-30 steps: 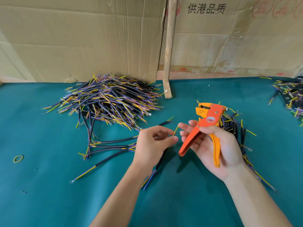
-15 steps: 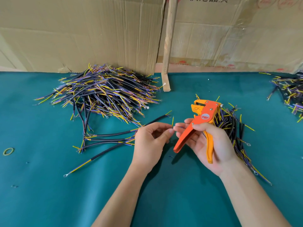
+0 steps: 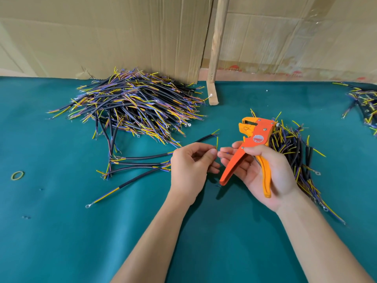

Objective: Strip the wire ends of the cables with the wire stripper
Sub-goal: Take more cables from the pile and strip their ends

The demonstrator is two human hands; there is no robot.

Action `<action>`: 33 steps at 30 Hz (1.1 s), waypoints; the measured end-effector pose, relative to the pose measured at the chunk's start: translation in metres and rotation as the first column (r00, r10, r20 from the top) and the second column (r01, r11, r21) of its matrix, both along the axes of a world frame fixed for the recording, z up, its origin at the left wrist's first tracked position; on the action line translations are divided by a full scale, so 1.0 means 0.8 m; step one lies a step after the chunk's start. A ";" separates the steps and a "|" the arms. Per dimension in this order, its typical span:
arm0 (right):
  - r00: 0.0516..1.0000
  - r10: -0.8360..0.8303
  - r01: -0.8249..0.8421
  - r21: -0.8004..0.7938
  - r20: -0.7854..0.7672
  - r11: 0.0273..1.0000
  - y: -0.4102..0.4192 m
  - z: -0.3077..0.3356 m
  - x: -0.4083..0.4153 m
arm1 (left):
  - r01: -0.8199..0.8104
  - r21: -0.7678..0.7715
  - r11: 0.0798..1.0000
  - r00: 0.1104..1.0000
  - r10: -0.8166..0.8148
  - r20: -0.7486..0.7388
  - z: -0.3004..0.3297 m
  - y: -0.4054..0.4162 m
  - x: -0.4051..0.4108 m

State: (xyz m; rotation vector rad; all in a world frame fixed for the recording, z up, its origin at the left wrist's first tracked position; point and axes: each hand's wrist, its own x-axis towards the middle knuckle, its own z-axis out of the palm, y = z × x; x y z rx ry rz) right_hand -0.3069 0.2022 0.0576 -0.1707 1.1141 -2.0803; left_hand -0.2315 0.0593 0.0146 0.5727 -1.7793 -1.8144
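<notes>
Green felt [image 3: 61, 242] covered the bench, with cardboard [image 3: 102, 37] propped along the back, so that's what I was working over. Going left to right: a rubber band [image 3: 17, 175] sat alone at the far left, then the big pile [image 3: 132, 105] of cables near the back, and a few loose cables [image 3: 140, 158] lay flat in front of it, running roughly left-right.

My left hand [image 3: 190, 170] had its fingers curled, thumb and forefinger pinching a thin yellow wire end [image 3: 217, 142] that stuck up just above the fingertips. The black cable [image 3: 202, 138] it belonged to seemed to arc back and left, though I couldn't trace it all the way.

Just beside it, nearly touching fingertips, my right hand [image 3: 263, 170] gripped the stripper [image 3: 253, 148], thumb across the orange body, palm behind the yellow handle. Handles looked spread, not squeezed. Its head pointed up and away, mouth facing left.

So the key bit, as I read it: the wire end stood near upright, below and left of the stripper's mouth, close but not in it. Left hand was the one to feed it up and right. Another pile [image 3: 289, 146] sat behind my right hand, one more [image 3: 365, 103] at the far right edge.
</notes>
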 end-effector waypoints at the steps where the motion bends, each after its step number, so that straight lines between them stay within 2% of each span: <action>1: 1.000 0.004 -0.004 -0.002 0.002 1.000 0.000 -0.001 0.000 | -0.003 0.021 1.000 1.000 0.003 -0.010 0.000 -0.001 0.000; 10: 1.000 0.006 -0.006 -0.022 0.002 1.000 -0.001 -0.006 -0.001 | -0.004 0.098 0.995 0.999 0.008 -0.048 0.001 0.003 -0.001; 21: 1.000 -0.014 0.014 -0.026 0.025 1.000 -0.004 -0.009 -0.004 | -0.035 -0.101 0.994 0.999 0.038 0.031 0.006 0.008 0.001; 28: 0.999 -0.024 0.025 -0.026 0.026 0.999 -0.004 -0.010 -0.005 | -0.158 -0.162 0.974 0.984 0.170 0.058 0.009 0.013 0.002; 33: 1.000 -0.020 0.020 -0.009 0.014 1.000 -0.004 -0.011 -0.005 | -0.095 -0.161 0.982 0.987 0.114 0.111 0.013 0.012 0.005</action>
